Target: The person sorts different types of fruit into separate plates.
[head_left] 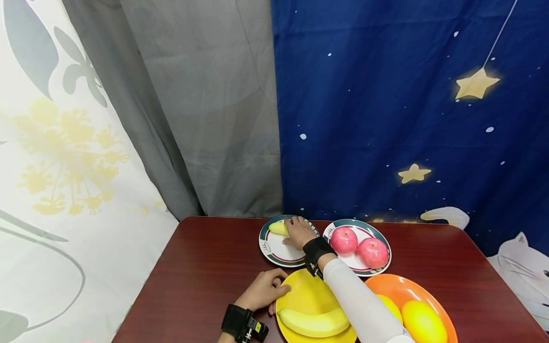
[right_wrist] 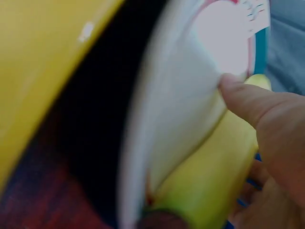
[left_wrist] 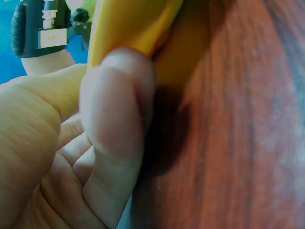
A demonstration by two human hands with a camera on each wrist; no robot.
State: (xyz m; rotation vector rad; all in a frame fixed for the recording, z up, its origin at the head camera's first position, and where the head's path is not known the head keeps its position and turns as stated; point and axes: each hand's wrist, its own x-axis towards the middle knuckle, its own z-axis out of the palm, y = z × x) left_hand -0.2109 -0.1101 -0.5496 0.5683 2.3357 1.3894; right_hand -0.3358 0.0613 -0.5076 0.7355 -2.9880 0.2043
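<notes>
My left hand [head_left: 262, 291] pinches the left rim of a yellow plate [head_left: 306, 288] between thumb and fingers. In the left wrist view, the thumb [left_wrist: 112, 112] lies over the plate's edge. On that plate lies a curved yellow banana [head_left: 315, 324]. Farther back, my right hand [head_left: 299, 232] reaches over a white plate [head_left: 274, 252] with a green rim and grips a second banana [head_left: 278, 228]. The right wrist view has this greenish-yellow banana [right_wrist: 209, 167] between the thumb and the fingers, which are partly hidden behind it.
Two pink-red apples [head_left: 372, 252] sit on another white plate [head_left: 353, 264] to the right. Yellow rounded fruits [head_left: 423, 320] rest in an orange plate [head_left: 403, 286] at front right, partly behind my right sleeve [head_left: 360, 297]. Curtains [head_left: 231, 119] hang behind the brown table [head_left: 193, 271].
</notes>
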